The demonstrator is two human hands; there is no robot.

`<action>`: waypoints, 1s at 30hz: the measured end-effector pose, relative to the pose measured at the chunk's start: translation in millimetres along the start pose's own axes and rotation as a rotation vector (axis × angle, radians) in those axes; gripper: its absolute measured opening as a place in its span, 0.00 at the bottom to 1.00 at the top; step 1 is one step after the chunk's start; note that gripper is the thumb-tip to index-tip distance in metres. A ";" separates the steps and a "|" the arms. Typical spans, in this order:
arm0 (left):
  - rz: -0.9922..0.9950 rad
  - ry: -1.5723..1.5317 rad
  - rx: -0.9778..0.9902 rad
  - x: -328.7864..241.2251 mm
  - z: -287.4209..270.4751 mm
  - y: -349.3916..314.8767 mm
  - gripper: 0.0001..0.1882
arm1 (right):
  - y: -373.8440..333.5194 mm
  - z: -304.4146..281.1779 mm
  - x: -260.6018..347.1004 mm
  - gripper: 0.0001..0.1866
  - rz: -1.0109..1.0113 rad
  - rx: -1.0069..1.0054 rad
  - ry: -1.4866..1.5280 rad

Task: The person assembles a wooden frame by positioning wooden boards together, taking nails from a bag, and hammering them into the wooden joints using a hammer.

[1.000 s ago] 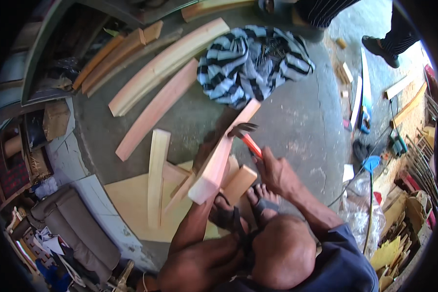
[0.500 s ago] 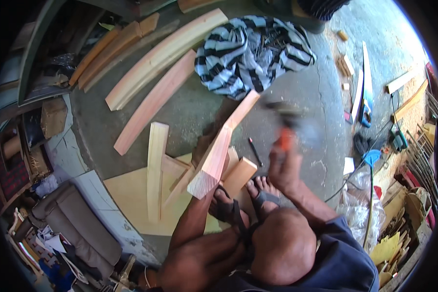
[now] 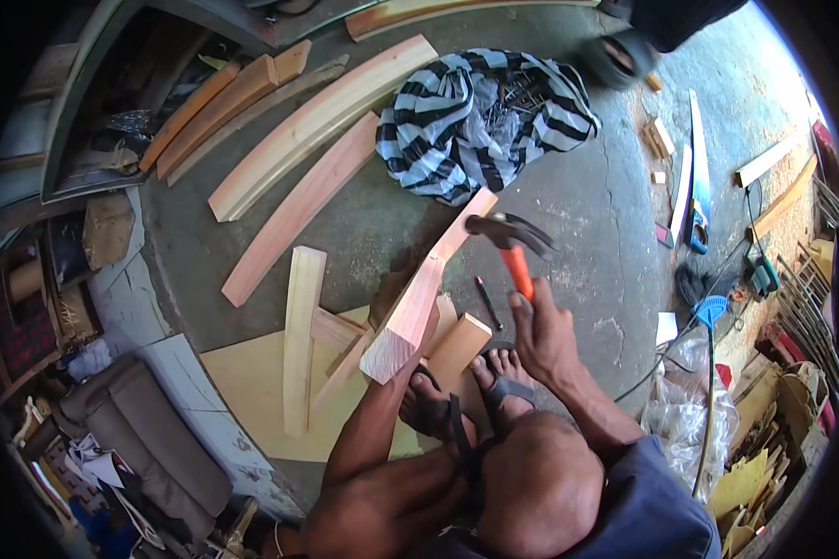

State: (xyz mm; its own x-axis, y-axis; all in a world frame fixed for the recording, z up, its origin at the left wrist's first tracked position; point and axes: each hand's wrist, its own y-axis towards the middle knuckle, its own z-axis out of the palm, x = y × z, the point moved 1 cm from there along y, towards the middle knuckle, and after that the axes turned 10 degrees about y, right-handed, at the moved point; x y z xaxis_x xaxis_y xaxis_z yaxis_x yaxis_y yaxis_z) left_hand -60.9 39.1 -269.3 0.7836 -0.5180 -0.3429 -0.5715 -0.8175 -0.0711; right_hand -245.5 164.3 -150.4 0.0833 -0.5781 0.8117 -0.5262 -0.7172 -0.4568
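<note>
My right hand [image 3: 544, 337] is wrapped round the orange handle of a claw hammer [image 3: 517, 265]. The hammer's dark head is close to the thin upper piece of wood [image 3: 455, 231]; I cannot tell whether they touch. That piece meets a thicker pinkish length of wood [image 3: 404, 317] at an angle, and the two rise tilted in front of me. My left hand [image 3: 389, 296] grips the thicker length from behind, its fingers partly hidden by the wood. Below it, a short wooden block [image 3: 460, 347] lies by my sandalled feet. No nail can be made out at the joint.
A black-and-white striped bag [image 3: 429, 126] with loose nails lies ahead. Curved wooden pieces [image 3: 298, 210] rest on the floor to its left. A dark pencil-like stick [image 3: 488, 303] is near my right foot. Handsaws [image 3: 698, 177] lie right; a person's shoe [image 3: 617, 61] stands at the far right.
The hammer, blurred before, has swung left and its head is now beside the thin wood piece. My left hand keeps its grip. The other person's shoe has shifted at the top right.
</note>
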 end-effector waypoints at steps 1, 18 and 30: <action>-0.062 -0.047 0.151 -11.1 0.5 7.7 0.18 | -2.8 -11.4 -13.5 0.11 -0.003 -0.068 -0.004; -0.381 -0.378 0.737 27.8 -125.4 -36.2 0.32 | -5.2 -6.4 -2.6 0.41 -0.700 0.251 -0.720; -0.253 0.311 0.623 -31.9 -213.8 25.7 0.22 | 45.6 83.3 -31.8 0.40 -0.689 0.323 -0.431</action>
State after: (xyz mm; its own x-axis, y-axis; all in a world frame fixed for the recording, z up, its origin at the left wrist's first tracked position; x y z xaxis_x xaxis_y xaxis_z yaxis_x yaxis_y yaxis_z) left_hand -48.5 -19.1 -59.9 0.8896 -0.4557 0.0294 -0.3240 -0.6752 -0.6627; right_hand -201.7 117.6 -227.4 0.6417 -0.0253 0.7665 0.0188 -0.9986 -0.0488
